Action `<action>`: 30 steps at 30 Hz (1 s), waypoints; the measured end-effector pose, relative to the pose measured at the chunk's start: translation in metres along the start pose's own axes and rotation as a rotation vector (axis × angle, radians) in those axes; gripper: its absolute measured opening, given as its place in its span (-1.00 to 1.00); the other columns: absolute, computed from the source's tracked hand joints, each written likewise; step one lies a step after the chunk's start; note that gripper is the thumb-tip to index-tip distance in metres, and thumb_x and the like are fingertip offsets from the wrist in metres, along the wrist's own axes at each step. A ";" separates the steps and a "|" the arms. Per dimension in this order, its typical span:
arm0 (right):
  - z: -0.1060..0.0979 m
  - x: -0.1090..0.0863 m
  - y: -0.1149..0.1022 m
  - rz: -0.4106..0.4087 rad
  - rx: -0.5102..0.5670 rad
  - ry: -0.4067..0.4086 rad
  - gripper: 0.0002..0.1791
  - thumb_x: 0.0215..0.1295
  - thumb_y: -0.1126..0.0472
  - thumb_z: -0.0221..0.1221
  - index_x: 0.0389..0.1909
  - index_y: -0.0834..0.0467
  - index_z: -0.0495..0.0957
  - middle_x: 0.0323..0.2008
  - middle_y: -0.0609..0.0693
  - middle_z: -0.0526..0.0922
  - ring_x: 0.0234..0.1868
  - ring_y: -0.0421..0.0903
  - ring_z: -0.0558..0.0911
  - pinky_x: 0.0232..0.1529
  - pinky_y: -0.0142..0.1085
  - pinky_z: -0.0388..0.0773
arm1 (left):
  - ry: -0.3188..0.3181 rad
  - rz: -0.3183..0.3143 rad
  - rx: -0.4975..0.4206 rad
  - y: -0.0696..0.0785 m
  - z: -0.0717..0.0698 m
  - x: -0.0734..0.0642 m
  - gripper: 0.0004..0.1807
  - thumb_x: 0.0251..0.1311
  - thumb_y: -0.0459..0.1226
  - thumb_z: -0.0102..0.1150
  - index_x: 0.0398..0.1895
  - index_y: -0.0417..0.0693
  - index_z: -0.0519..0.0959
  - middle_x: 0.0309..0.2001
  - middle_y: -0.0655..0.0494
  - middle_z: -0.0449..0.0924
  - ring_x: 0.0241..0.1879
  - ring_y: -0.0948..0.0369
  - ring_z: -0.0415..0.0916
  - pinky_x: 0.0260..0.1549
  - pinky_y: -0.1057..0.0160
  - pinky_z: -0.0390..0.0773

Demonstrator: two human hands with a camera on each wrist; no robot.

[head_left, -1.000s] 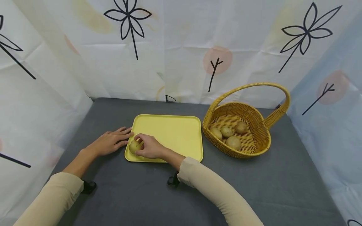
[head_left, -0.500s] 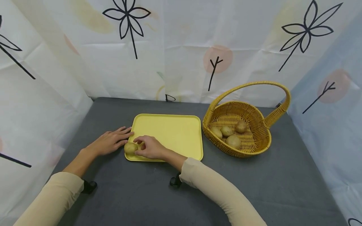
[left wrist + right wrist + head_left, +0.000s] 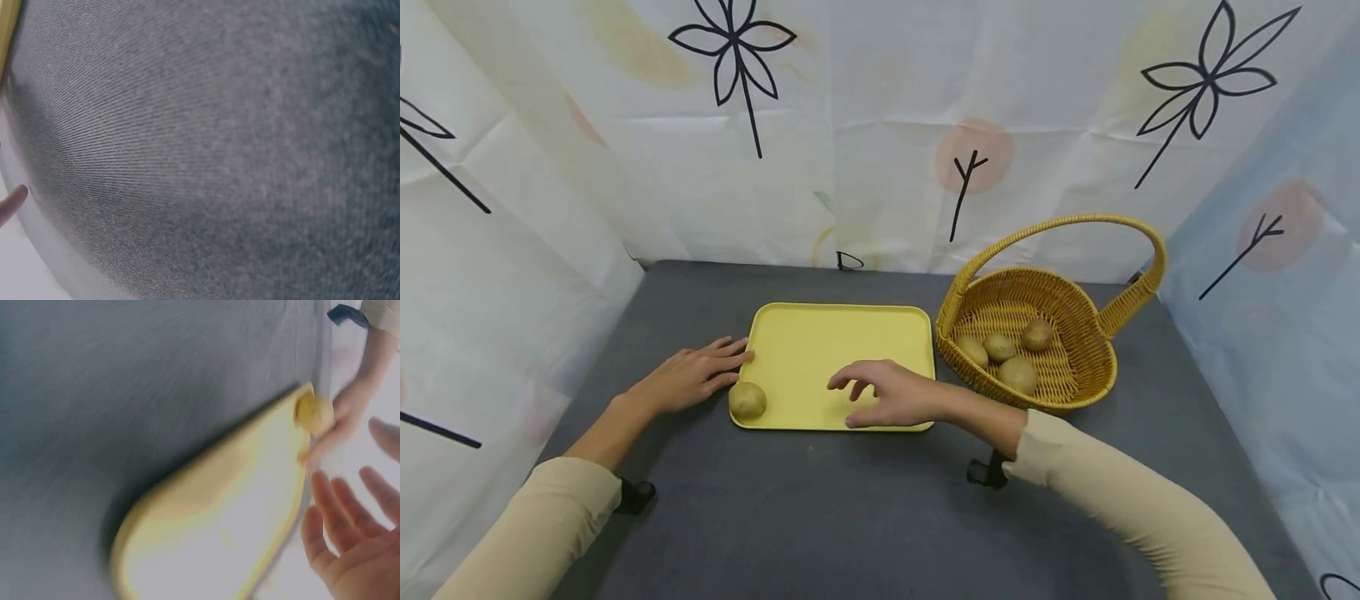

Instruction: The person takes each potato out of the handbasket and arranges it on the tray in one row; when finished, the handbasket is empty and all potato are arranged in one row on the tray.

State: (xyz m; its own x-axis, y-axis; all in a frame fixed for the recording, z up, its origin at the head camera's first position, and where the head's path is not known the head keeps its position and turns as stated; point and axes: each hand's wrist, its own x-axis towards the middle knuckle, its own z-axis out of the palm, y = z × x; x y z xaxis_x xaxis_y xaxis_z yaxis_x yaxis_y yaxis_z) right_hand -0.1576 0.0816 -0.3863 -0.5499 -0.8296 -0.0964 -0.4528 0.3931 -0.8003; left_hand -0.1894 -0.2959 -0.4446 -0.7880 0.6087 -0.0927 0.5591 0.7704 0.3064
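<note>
A round, yellowish-brown potato [image 3: 747, 401] lies in the near left corner of the yellow tray [image 3: 842, 329]. My left hand [image 3: 696, 377] rests flat at the tray's left edge, fingertips on the rim, just behind the potato. Over the right part of the tray hovers my right hand [image 3: 887, 395], fingers loosely bent and thumb apart, with nothing held. The right wrist view shows those spread fingers [image 3: 337, 512] beside the tray, and the potato [image 3: 314, 415] at its far corner near the left hand. In the left wrist view only a fingertip [image 3: 19, 197] shows.
To the tray's right stands a wicker basket [image 3: 1078, 367] with a tall arched handle [image 3: 1067, 222]. Several potatoes [image 3: 1018, 376] lie inside it. A grey cloth [image 3: 820, 508] covers the table, and patterned white curtains [image 3: 880, 100] hang behind and at both sides.
My right hand set the potato down in the tray's near left corner, let go, and moved right, away from it. The left hand stayed in place.
</note>
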 end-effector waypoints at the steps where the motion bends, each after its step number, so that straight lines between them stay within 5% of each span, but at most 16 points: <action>1: -0.008 -0.012 0.001 0.002 -0.008 0.002 -0.44 0.33 0.18 0.30 0.32 0.18 0.44 0.21 0.11 0.53 0.14 0.07 0.60 0.13 0.08 0.46 | 0.001 0.001 -0.003 0.000 0.000 0.000 -0.47 0.50 -0.09 0.01 0.46 -0.01 0.36 0.50 -0.09 0.17 0.46 -0.20 0.10 0.12 -0.44 0.21; 7: -0.063 -0.076 0.014 0.034 -0.016 0.035 -0.45 0.30 0.17 0.35 0.27 0.18 0.48 0.12 0.06 0.59 0.05 0.05 0.65 -0.01 0.05 0.54 | 0.015 0.015 0.004 -0.003 0.003 0.002 -0.46 0.49 -0.08 0.03 0.46 -0.01 0.37 0.50 -0.09 0.18 0.45 -0.19 0.11 0.13 -0.36 0.27; 15: -0.126 -0.136 0.051 0.222 0.103 0.119 -0.34 0.27 0.27 0.36 0.34 0.34 0.36 0.29 0.33 0.40 0.21 0.31 0.52 0.08 -0.13 0.56 | 0.010 0.016 0.005 -0.005 0.004 0.002 -0.46 0.49 -0.10 0.05 0.47 -0.01 0.36 0.51 -0.10 0.17 0.46 -0.19 0.09 0.13 -0.32 0.29; 18: -0.142 -0.149 0.063 0.274 0.101 0.175 -0.32 0.29 0.29 0.33 0.37 0.35 0.30 0.37 0.37 0.29 0.27 0.38 0.44 0.09 -0.12 0.56 | 0.032 0.031 0.006 -0.004 0.005 0.000 -0.47 0.48 -0.11 0.05 0.45 -0.02 0.38 0.49 -0.13 0.19 0.45 -0.21 0.12 0.11 -0.32 0.32; 22: -0.156 -0.161 0.074 0.349 0.046 0.227 -0.28 0.33 0.28 0.29 0.43 0.34 0.21 0.43 0.37 0.18 0.35 0.43 0.30 0.19 0.13 0.43 | 0.062 0.054 0.009 -0.004 0.008 0.000 -0.49 0.48 -0.14 0.07 0.43 -0.05 0.41 0.47 -0.16 0.22 0.42 -0.23 0.16 0.05 -0.28 0.38; 26: -0.163 -0.167 0.083 0.480 0.023 0.211 -0.14 0.34 0.20 0.30 0.52 0.28 0.05 0.48 0.40 0.04 0.42 0.47 0.13 0.24 0.30 0.26 | 0.062 0.058 0.002 -0.005 0.009 0.000 -0.49 0.47 -0.15 0.08 0.42 -0.06 0.41 0.47 -0.16 0.22 0.42 -0.24 0.16 0.04 -0.25 0.41; 30: -0.165 -0.168 0.094 0.578 0.026 0.188 -0.04 0.34 0.15 0.31 0.56 0.27 -0.07 0.46 0.48 -0.03 0.39 0.49 0.15 0.19 0.29 0.32 | 0.041 0.041 -0.003 -0.007 0.009 0.000 -0.49 0.48 -0.16 0.06 0.44 -0.04 0.39 0.49 -0.15 0.18 0.45 -0.22 0.11 0.10 -0.25 0.38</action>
State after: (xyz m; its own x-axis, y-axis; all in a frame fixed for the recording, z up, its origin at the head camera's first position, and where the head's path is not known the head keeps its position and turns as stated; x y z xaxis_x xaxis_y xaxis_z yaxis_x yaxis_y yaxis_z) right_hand -0.2243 0.3233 -0.3476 -0.8172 -0.3996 -0.4153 -0.0281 0.7474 -0.6638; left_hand -0.1913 -0.2993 -0.4548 -0.7743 0.6315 -0.0407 0.5906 0.7442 0.3120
